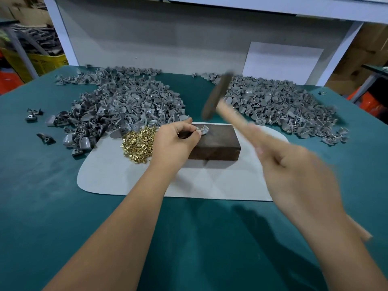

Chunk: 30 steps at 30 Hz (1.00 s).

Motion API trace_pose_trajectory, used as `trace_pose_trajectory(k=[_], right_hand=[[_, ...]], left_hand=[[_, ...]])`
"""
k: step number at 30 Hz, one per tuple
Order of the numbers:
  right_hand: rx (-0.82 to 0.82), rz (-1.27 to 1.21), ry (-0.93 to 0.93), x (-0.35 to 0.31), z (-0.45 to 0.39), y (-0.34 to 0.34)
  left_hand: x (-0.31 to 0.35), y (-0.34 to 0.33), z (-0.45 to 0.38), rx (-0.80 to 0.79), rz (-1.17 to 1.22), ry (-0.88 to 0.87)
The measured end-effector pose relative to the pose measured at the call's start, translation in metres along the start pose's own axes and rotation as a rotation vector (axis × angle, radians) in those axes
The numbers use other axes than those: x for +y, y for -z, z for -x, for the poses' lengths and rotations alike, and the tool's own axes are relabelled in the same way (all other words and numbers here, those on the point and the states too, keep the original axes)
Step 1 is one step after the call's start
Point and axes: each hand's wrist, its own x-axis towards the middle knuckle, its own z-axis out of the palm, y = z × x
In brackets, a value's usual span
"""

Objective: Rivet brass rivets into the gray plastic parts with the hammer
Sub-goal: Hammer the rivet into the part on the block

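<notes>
Left hand (175, 141) pinches gray part (202, 130) on block (212, 143); right hand (294, 171) grips hammer (218, 97)

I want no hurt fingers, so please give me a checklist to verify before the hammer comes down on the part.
1. Small gray plastic part lies on the dark rectangular block: ok.
2. Left hand pinches the part: ok.
3. Fingertips clear of the strike point: not ok, very close.
4. Brass rivet seated in the part: cannot tell.
5. Right hand grip on the wooden-handled hammer: cannot tell, blurred.
</notes>
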Motion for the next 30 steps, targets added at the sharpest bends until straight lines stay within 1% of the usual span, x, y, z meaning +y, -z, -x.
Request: trace_pose_trajectory(k=[2, 3, 5, 9, 12, 17, 20, 24, 30], right_hand=[[-0.104, 0.029, -0.033, 0.003, -0.002, -0.001], [-0.106, 0.041, -0.042, 0.004, -0.004, 0.0], [-0.058, 0.013, -0.04, 0.004, -0.008, 0.001], [0.075, -0.274, -0.089, 0.003, -0.023, -0.004], [0.09, -0.395, -0.163, 0.007, -0.033, -0.012], [0.028, -0.388, -0.263, 0.026, -0.033, -0.031], [-0.049, -0.346, -0.303, 0.036, -0.036, -0.036], [-0.163, -0.278, -0.343, 0.04, -0.039, -0.044], [-0.189, -0.253, -0.388, 0.04, -0.04, -0.043]], left_hand=[[0.001, 0.0, 0.0, -0.002, -0.009, 0.016], [0.002, 0.0, 0.001, 0.0, -0.023, 0.017], [0.002, 0.0, 0.002, 0.004, -0.023, 0.012], [0.003, 0.001, 0.003, -0.003, -0.029, 0.007], [0.004, 0.002, 0.003, -0.009, -0.058, 0.002], [0.012, 0.008, 0.002, -0.034, -0.009, -0.056], [0.015, 0.013, 0.001, -0.039, 0.068, -0.093], [0.021, 0.016, 0.003, -0.048, 0.14, -0.095], [0.024, 0.015, 0.006, -0.08, 0.186, -0.101]])
